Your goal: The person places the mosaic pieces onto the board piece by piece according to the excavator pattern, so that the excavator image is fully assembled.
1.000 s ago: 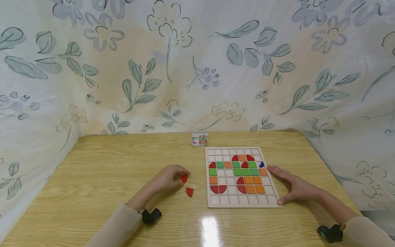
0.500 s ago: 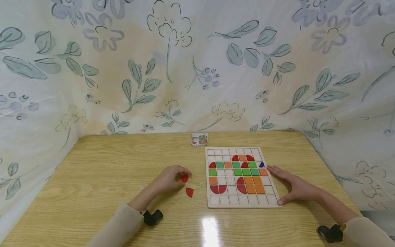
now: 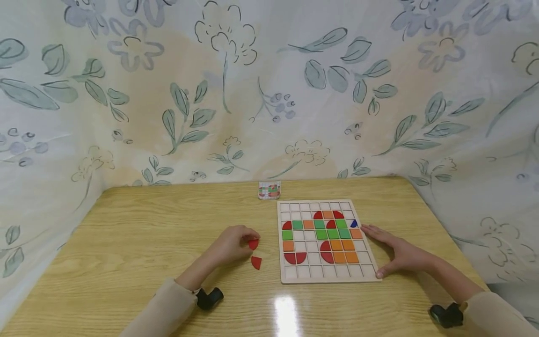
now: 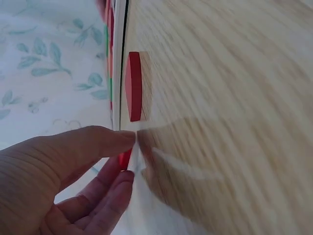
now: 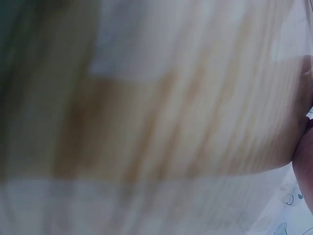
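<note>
My left hand point(image 3: 233, 244) pinches a red quarter-circle tile point(image 3: 253, 244) between thumb and fingers, close over the table left of the wooden grid board point(image 3: 279, 243). In the left wrist view, thumb and fingertips meet the edges of that tile point(image 4: 125, 160). A second red quarter-circle tile point(image 3: 256, 262) lies just nearer to me, loose on the wood. Against the board's right side rests my right hand point(image 3: 404, 254), fingers extended at the edge and thumb at the near right corner. The right wrist view is mostly blurred tabletop, with a bit of hand point(image 5: 304, 161) at its right border.
Red, green and orange tiles point(image 3: 347, 257) fill part of the grid, and a small blue tile point(image 3: 354, 223) sits near its right side. Behind the board lies a small pattern card point(image 3: 269, 190). A floral cloth point(image 3: 236, 93) hangs beyond the table's far edge.
The tile in my left hand has turned slightly between the fingers. My right hand stays at the board's edge. The head view has shifted a little.
</note>
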### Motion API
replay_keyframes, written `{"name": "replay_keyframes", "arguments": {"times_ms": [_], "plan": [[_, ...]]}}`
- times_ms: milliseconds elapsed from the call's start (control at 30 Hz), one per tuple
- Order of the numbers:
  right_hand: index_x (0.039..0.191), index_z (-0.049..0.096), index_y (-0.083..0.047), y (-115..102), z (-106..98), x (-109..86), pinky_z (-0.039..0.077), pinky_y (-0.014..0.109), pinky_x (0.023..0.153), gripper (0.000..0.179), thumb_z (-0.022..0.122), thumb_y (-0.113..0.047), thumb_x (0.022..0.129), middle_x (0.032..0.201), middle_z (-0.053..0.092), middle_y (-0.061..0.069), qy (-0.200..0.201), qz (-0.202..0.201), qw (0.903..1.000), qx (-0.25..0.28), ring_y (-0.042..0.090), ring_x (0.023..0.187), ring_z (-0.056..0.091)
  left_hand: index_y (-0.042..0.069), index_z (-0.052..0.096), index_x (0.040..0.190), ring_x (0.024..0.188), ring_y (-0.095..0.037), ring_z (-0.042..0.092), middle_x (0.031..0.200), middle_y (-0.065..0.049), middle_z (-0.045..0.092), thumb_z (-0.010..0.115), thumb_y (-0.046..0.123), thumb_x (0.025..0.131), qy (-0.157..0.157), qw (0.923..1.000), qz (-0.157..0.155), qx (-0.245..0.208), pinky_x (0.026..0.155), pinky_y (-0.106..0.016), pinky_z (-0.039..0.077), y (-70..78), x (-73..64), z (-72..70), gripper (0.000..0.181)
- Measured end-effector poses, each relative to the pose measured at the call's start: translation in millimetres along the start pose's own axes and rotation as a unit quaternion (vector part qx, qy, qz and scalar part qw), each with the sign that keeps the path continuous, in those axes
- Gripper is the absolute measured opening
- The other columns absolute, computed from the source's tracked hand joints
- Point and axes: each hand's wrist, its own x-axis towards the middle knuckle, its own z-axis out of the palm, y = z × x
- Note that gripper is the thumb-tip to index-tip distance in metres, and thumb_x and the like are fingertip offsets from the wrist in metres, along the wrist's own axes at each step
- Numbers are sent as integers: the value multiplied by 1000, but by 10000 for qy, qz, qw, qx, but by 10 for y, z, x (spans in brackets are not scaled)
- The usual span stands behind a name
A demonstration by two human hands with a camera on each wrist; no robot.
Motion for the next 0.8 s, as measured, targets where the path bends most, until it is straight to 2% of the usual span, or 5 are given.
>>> {"name": "replay_keyframes", "arguments": {"times_ms": [133, 267, 400, 533, 800], "plan": [[147, 23, -17, 3, 1, -2, 15, 71, 95, 104, 83, -32, 64, 150, 17, 21, -12, -34, 10000, -4, -23, 121, 3, 10, 68, 105, 83, -14, 53, 93, 2, 63, 74, 7, 72, -59, 9995, -165, -276, 74, -30, 47, 158, 72, 36, 33], [147, 23, -16, 1, 5, 1, 14, 71, 95, 104, 83, -32, 64, 151, 17, 20, 2, -21, 10000, -6, -20, 124, 4, 11, 69, 106, 84, -13, 55, 95, 3, 64, 75, 13, 75, -245, 9989, 51, -394, 73, -24, 46, 425, 187, 158, 31], [147, 23, -17, -6, 6, 3, 15, 71, 96, 103, 82, -33, 64, 151, 17, 20, -9, 92, 9999, -60, 15, 140, 9, 13, 70, 105, 83, -10, 56, 94, 7, 65, 74, 15, 76, -422, 9969, 516, -415, 70, -17, 44, 740, 322, 366, 29], [147, 24, -17, -23, 4, 11, 13, 71, 96, 103, 82, -34, 64, 151, 17, 21, -52, 162, 9998, -75, 49, 133, 12, 16, 70, 103, 80, -5, 54, 93, 11, 66, 74, 16, 77, -572, 9940, 884, -302, 68, -14, 42, 1034, 462, 596, 26], [147, 24, -15, -48, -2, 13, 12, 72, 96, 104, 82, -35, 63, 151, 17, 19, -42, 78, 9999, -59, 42, 137, 10, 22, 71, 102, 76, 0, 47, 87, 17, 63, 73, 22, 79, -756, 9920, 1005, 107, 65, -11, 37, 1430, 757, 982, 23]]}}
